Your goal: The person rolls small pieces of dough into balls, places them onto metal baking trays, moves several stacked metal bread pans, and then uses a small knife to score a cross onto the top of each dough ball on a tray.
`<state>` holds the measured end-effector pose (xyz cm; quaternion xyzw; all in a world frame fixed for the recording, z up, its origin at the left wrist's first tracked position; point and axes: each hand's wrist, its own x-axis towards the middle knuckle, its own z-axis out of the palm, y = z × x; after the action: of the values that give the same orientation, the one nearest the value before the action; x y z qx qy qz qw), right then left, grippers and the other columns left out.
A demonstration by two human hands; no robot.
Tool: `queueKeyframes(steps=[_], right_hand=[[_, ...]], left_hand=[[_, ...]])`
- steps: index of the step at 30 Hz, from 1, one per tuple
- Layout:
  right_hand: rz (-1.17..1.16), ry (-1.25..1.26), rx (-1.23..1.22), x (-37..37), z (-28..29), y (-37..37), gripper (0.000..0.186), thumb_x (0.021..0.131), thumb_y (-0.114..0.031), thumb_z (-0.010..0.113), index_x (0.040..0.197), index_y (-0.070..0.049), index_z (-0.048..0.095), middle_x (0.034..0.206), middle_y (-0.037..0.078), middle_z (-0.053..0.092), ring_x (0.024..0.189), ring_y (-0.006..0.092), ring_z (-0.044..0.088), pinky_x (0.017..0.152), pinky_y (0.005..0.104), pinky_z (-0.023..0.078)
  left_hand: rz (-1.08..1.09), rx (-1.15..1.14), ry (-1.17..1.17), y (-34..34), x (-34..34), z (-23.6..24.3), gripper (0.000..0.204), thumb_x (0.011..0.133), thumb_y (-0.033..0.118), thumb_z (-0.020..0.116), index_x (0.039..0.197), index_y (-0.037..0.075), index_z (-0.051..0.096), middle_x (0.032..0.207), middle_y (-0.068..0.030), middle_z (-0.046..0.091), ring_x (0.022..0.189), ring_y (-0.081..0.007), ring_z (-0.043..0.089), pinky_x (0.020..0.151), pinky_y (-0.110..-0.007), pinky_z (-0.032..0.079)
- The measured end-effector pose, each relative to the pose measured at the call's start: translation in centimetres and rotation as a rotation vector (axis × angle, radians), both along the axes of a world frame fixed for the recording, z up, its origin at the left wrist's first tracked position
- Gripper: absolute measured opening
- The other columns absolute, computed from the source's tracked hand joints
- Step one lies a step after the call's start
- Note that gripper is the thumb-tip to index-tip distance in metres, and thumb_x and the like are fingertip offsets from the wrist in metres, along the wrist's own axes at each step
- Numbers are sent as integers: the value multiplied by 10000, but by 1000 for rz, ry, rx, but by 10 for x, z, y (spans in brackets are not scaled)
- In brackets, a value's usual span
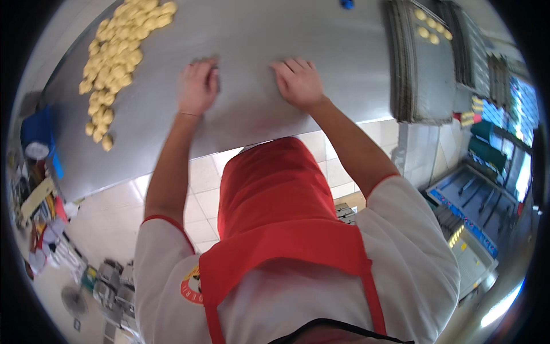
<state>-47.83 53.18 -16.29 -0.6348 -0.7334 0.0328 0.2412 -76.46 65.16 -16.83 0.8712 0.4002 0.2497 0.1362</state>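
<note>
My left hand [197,86] is low over the steel table [246,114], its fingers curled and blurred at the tips. To its left lies a long heap of pale yellow dough pieces [117,54], apart from the hand. My right hand [299,83] is likewise curled low over the tabletop, a short way from the left one. Whatever either hand holds, if anything, is hidden beneath the fingers.
Stacked metal trays [424,86] stand at the right, with several dough pieces [429,28] on top. A small blue object [347,4] sits at the far edge. Blue containers [34,129] are beside the table's left end. Machinery [458,223] stands at lower right.
</note>
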Motion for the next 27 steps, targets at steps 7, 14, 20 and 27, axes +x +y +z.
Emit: queueKeyframes(steps=[7,14,20,27], right_hand=[[-53,-119,178,82,-55,-41,268,890,-173,721,1158,-176,733,1079,100,674,1045,332,634,912,506,507],[57,11,107,9,1,-14,253,894,-169,728,1144,-160,694,994,67,629,970,286,614,832,471,480],[-76,-34,161,55,-24,-32,249,888,-175,740,1127,-155,675,1009,57,634,991,278,620,906,460,490],[74,-33,9,11,-3,0,141,910,-193,713,1022,-153,638,1001,42,642,1038,269,632,947,509,484]], left_hand=[[77,-9,35,-26,-70,-32,265,1068,130,639,1305,44,720,1236,-181,740,1100,-375,688,975,-476,534],[-58,10,70,4,4,-1,265,1056,125,634,1294,37,709,1114,-183,737,1004,-396,668,914,-470,531],[183,-17,-19,-15,-53,-37,272,1096,152,612,1306,6,702,1148,-197,751,1058,-388,687,923,-484,551],[-146,-40,153,8,2,-8,257,1096,141,619,1289,1,714,1213,-186,745,1088,-378,690,901,-489,557]])
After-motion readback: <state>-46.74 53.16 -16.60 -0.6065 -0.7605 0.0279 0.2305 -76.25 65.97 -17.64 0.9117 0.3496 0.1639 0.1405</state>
